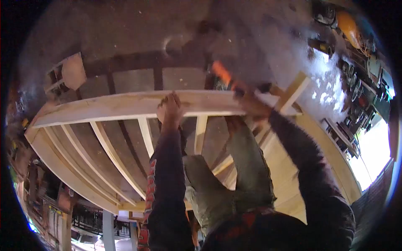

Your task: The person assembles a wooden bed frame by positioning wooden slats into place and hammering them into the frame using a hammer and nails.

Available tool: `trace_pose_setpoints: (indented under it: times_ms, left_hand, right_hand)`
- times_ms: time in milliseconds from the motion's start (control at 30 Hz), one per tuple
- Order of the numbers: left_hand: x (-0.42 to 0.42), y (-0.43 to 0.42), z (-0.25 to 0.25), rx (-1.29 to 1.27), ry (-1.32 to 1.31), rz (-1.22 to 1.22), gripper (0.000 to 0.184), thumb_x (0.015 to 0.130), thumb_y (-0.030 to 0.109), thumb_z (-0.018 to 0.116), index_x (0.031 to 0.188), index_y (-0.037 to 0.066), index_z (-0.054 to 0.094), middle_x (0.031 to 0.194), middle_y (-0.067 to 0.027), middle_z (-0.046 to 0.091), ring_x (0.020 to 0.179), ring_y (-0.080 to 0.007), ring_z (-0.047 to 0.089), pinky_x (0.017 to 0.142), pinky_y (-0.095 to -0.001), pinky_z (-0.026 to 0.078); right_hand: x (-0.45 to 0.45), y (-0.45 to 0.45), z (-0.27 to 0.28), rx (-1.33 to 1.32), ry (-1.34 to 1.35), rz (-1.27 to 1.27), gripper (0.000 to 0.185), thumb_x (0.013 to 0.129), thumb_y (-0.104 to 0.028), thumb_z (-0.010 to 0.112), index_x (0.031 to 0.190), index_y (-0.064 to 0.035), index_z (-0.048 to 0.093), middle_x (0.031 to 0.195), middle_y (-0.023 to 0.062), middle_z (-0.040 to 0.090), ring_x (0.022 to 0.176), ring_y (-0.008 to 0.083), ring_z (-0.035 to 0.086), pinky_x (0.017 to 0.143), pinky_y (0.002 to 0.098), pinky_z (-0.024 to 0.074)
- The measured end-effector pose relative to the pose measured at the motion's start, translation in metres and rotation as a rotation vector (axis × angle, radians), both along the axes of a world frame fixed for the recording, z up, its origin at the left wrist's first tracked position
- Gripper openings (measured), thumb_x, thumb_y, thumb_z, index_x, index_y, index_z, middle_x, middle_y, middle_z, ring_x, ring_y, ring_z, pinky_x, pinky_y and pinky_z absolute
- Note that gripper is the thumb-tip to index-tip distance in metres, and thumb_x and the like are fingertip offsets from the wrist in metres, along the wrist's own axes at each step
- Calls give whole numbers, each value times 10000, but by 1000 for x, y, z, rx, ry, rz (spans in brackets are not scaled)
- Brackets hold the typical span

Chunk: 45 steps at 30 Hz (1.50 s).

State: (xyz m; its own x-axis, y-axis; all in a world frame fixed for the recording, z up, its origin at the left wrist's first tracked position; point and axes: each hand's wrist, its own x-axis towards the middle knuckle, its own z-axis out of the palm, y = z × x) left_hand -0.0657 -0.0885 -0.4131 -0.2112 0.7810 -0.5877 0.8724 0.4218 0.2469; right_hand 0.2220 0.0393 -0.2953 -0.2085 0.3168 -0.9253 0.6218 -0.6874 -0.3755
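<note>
My left hand (170,108) is wrapped over the top edge of a long pale wooden board (121,103) that runs across the frame as the near side of a slatted wooden frame. Further right, my right hand (251,102) is closed round a tool with an orange part (222,72); motion blurs it, and its head cannot be made out. That hand is over the board's right part. Several wooden slats (109,152) run from the board toward the frame's other side.
A short wooden block (295,88) sticks out at the board's right end. Beside my legs lies a wide wooden panel (289,180). A small wooden stool-like object (73,72) stands on the floor upper left. Clutter and an orange object (348,28) are at the right.
</note>
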Motion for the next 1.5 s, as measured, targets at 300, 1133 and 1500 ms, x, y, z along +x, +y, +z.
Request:
trace_pose_setpoints:
  times_ms: [300, 1133, 1500]
  left_hand:
    - [2, 11, 15, 107, 63, 27, 186, 897, 246, 553, 827, 76, 579, 828, -140, 684, 788, -345, 663, 692, -496, 519]
    - [0, 6, 8, 111, 26, 81, 201, 913, 272, 561, 862, 80, 591, 838, -139, 685, 786, -323, 660, 683, -476, 530]
    - [2, -1, 23, 165, 33, 103, 201, 910, 260, 562, 850, 72, 598, 777, -140, 680, 752, -353, 663, 672, -487, 539]
  right_hand:
    - [24, 28, 118, 719, -356, -343, 539, 929, -81, 518, 1431, -109, 322, 731, -17, 484, 479, 64, 423, 396, 246, 368]
    - [47, -6, 70, -96, -216, 1261, 465, 890, -94, 526, 1320, -5, 372, 898, 278, 641, 846, 433, 657, 714, 549, 520]
    - [31, -33, 35, 99, -106, 1219, 501, 885, -148, 549, 1321, 59, 412, 928, 283, 621, 856, 448, 658, 735, 547, 538]
